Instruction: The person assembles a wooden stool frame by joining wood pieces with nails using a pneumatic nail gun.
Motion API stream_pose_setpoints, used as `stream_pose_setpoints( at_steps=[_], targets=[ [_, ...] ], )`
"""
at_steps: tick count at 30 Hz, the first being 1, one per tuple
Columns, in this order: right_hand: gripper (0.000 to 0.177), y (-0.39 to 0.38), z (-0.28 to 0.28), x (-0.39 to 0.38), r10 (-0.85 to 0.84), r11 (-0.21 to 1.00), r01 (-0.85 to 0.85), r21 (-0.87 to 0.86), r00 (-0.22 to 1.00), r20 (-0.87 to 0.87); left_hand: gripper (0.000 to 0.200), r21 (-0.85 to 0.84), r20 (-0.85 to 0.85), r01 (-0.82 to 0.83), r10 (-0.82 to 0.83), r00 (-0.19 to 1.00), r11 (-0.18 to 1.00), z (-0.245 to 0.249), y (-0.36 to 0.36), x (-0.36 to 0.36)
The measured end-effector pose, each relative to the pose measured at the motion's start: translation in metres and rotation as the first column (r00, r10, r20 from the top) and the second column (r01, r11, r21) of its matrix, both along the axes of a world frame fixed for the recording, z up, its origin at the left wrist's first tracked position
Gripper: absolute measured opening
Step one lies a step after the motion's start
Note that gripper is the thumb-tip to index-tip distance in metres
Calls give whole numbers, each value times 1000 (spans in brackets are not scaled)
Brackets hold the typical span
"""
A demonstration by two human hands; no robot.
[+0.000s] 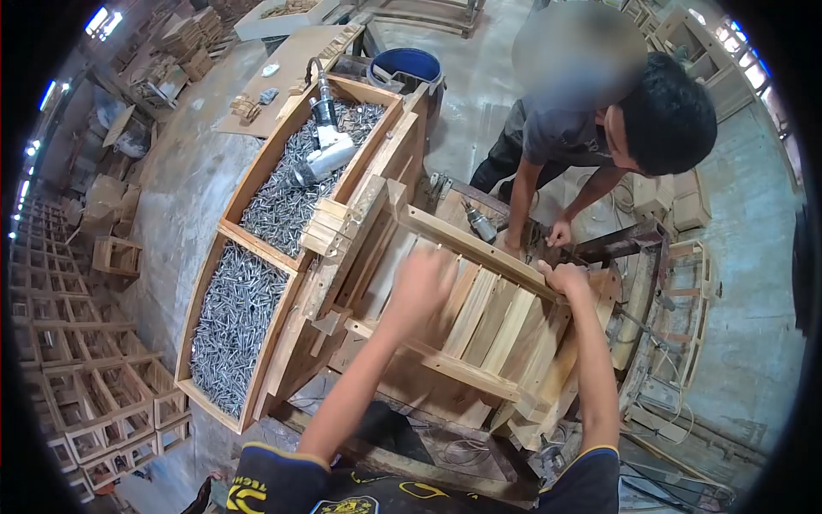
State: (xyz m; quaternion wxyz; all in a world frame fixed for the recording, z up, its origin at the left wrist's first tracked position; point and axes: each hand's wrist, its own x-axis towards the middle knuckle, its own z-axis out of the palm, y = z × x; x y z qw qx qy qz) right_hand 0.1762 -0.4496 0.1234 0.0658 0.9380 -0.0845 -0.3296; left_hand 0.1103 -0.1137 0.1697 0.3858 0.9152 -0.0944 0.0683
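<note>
A slatted wooden frame (467,367) lies on the workbench in front of me, with long rails along its near and far sides. My left hand (425,283) is over the frame's left part, blurred, and its fingers cannot be made out. At the far rail (479,248), toward its right end, my right hand (565,279) touches the wood with its fingers curled; anything between them is hidden. A wooden box (224,230) with two compartments full of screws (235,321) stands to the left. A power tool (325,156) rests on the screws in its far compartment.
Across the bench a co-worker (561,141) leans in, hands close beyond my right hand. Another tool (479,223) lies beyond the far rail. A blue barrel (407,67) stands behind the screw box. Stacked wooden frames (94,360) fill the left side.
</note>
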Motion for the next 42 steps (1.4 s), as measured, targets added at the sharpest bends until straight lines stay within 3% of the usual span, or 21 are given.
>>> stream_pose_setpoints(
  at_steps=[2,4,6,10,15,17,18,19,21,23,24,25,26,27,29,32,34,35,38,40,42],
  targets=[
    [86,-3,0,-1,2,1000,-2,12,1000,28,24,226,152,-105,71,986,969,-35,-19,74],
    [84,1,4,-4,12,1000,-13,9,998,54,36,655,-27,-2,26,999,756,-67,-18,129],
    [80,2,4,-10,1,998,-11,58,987,162,53,684,-458,370,-24,888,629,-62,-5,155],
    [68,5,11,-20,94,989,-121,83,955,280,62,700,-622,506,81,779,504,-74,-15,176],
    [44,17,133,-85,248,880,-381,282,877,412,62,734,-567,490,26,824,471,-81,-6,185],
    [46,-3,187,-150,76,860,-257,440,918,389,60,737,-462,394,-15,887,549,-88,-3,172],
    [44,-12,218,-179,-137,813,-38,580,957,256,60,730,-406,348,-37,913,588,-93,-2,166],
    [43,-24,237,-208,-335,711,184,678,937,98,59,721,-253,265,-113,961,641,-100,4,160],
    [42,-84,209,-297,-600,534,396,747,800,5,58,698,-209,279,-185,960,660,-96,8,156],
    [45,-98,189,-370,-739,322,670,669,620,-265,58,700,-174,274,-216,961,660,-96,9,159],
    [70,-95,172,-401,-717,284,726,626,594,-364,59,701,-158,269,-225,962,660,-97,9,159],
    [71,-89,146,-430,-705,239,754,612,568,-425,58,718,-218,289,-189,957,633,-89,6,158],
    [62,-77,113,-462,-712,-102,775,624,382,-590,57,709,-214,278,-177,961,648,-91,6,158],
    [54,-64,92,-482,-633,-432,708,559,204,-747,58,712,-208,269,-171,963,648,-92,6,157],
    [57,-36,96,-481,-365,-571,654,496,339,-867,60,721,-205,256,-155,966,644,-91,3,155],
    [66,0,88,-488,-187,-925,219,310,446,-875,63,733,-215,250,-134,967,633,-89,1,151],
    [78,25,108,-484,-442,-814,217,539,370,-817,64,739,-218,248,-125,968,627,-89,0,148],
    [80,32,114,-486,-491,-755,194,626,464,-737,62,747,-250,250,-87,964,616,-87,-2,146],
    [90,53,171,-456,-490,-794,131,594,440,-752,61,773,-232,215,-49,971,596,-95,-5,147],
    [95,42,191,-416,-363,-883,16,469,610,-704,58,766,-224,202,-42,974,610,-92,-6,146],
    [99,28,228,-356,-535,-722,16,692,620,-573,57,758,-222,199,-41,974,621,-87,-8,143]
  ],
)
